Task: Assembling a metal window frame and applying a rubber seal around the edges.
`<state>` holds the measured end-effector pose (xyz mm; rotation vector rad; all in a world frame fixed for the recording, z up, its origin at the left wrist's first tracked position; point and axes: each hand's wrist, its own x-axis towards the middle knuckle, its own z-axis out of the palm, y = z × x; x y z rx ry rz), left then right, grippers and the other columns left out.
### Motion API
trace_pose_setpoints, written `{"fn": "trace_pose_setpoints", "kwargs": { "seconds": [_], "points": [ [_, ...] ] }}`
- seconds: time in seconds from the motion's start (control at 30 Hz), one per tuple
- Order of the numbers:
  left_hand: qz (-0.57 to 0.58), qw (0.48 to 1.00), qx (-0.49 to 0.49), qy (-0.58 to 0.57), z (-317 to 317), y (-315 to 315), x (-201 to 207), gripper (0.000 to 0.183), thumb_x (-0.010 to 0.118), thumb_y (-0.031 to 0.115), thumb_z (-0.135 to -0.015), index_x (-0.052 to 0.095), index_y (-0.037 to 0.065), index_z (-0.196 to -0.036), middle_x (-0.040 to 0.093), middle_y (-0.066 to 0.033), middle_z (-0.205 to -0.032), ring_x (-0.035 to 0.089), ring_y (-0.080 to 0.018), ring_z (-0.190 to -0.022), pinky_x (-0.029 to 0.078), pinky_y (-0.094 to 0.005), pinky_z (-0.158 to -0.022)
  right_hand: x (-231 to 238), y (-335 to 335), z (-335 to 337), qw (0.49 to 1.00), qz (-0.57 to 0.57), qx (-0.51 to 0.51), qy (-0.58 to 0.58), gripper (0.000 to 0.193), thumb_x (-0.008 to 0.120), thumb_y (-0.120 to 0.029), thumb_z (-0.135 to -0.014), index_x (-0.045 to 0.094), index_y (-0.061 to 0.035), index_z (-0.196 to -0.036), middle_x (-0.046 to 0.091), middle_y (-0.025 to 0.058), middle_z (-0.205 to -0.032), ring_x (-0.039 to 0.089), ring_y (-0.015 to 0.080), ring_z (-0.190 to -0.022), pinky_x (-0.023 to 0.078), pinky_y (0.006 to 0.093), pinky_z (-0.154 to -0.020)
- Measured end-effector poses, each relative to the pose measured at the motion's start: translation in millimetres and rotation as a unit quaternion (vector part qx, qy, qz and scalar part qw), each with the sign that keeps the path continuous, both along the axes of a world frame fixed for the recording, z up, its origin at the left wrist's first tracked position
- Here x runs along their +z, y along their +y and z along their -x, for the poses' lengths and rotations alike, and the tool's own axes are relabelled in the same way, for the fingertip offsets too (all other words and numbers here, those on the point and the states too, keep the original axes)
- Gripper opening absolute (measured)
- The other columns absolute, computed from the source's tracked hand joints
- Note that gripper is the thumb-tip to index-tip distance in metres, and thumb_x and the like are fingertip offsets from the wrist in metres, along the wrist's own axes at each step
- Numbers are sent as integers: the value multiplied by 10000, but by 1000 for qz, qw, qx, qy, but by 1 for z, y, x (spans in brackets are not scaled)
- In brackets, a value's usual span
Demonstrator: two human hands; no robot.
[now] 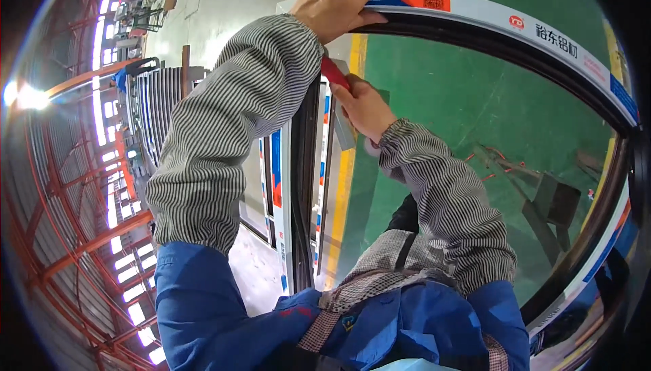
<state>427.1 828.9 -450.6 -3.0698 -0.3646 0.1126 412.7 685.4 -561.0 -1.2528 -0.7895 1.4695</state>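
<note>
A large metal frame [475, 13] stands around my arms. White, blue and red film covers its outer face, and a dark profile lines the inside. My left hand [333, 6] is closed over the frame's upper left corner, fingers wrapped across the far bar. Below it, inside that corner, my right hand [367, 108] grips a red-handled tool [334, 73] against the left upright [308, 161]. My left sleeve and fingers partly hide the tool, so its working end and exact kind cannot be made out.
More film-covered frames [322, 174] stand beyond the left upright. On the green floor [434, 86], a dark metal stand [553, 201] lies to the right, near red cords [498, 161]. A yellow line [346, 188] crosses the floor. Stacked profiles [163, 110] stand at the far left.
</note>
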Motion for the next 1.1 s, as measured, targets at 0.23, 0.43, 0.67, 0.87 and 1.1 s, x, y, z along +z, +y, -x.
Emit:
{"fn": "trace_pose_setpoints", "kwargs": {
  "seconds": [0.23,0.43,0.67,0.87,1.1],
  "points": [
    [89,952,265,-125,116,-3,-1,766,645,270,-797,220,-23,-1363,379,-260,-1304,393,-370,-1210,333,-395,-998,28,-16,-14,976,89,67,188,279,452,-303,-937,492,-30,-896,442,0,-563,400,85,-387,336,242,-366],
    [161,883,422,-129,138,-54,-13,708,581,185,-833,174,-20,-1375,363,-270,-1312,404,-365,-1207,325,-397,-1016,6,-39,16,991,21,49,121,285,471,-299,-934,532,-21,-940,440,-22,-548,405,69,-392,334,243,-367],
    [197,849,460,-172,129,-56,-16,627,560,147,-836,244,-22,-1351,453,-252,-1233,477,-344,-1136,371,-389,-971,-7,28,-28,998,-55,27,-13,347,486,-349,-909,540,-7,-907,508,52,-571,498,177,-454,401,311,-460],
    [181,856,445,-190,133,-56,-14,605,590,109,-813,292,-34,-1320,478,-238,-1199,510,-322,-1095,406,-376,-935,4,11,17,973,-110,-197,40,301,596,-308,-851,565,-10,-883,527,67,-599,512,186,-489,390,303,-477],
    [243,830,440,-243,134,-55,-20,639,634,115,-760,329,-18,-1305,517,-216,-1175,534,-289,-1073,425,-354,-916,25,53,4,940,-130,-253,-191,317,633,-289,-778,591,24,-809,584,192,-641,582,353,-624,452,385,-572]
  ]
}}
